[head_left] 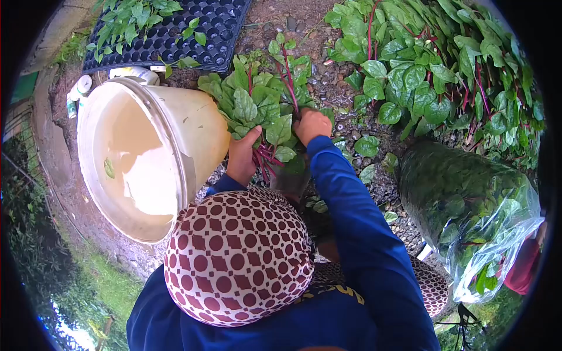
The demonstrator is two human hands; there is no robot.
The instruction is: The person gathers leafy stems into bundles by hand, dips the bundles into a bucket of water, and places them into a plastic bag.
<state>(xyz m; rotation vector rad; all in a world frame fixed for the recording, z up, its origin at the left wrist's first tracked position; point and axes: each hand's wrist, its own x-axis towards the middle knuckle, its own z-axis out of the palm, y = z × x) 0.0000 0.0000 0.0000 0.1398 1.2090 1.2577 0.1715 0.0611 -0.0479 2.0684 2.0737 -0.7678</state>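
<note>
Beside the bucket [202, 120], holding a Malabar spinach bunch [249, 105] in left hand [241, 158], red-stemmed sprig [288, 73] in right hand [314, 126]; best squeeze softly.

Pebbly ground [336, 76] beneath bucket [196, 123], leafy pile [433, 76], bag [468, 205]

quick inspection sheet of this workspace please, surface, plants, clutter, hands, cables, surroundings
Surface: gravelly soil, with loose leaves scattered on it
Job's things: leafy bunch with red stems; large leaf pile at upper right; clear plastic bag with leaves inside
Clutter: black cell tray; tub of cloudy water with one leaf in it; white container beyond the tub
Hands: left hand holds the leafy bunch; right hand grips a red stem
Cables: none identifiable; thin dark strands at lower right are unclear
Surroundings: grass and dark foliage at left
</note>
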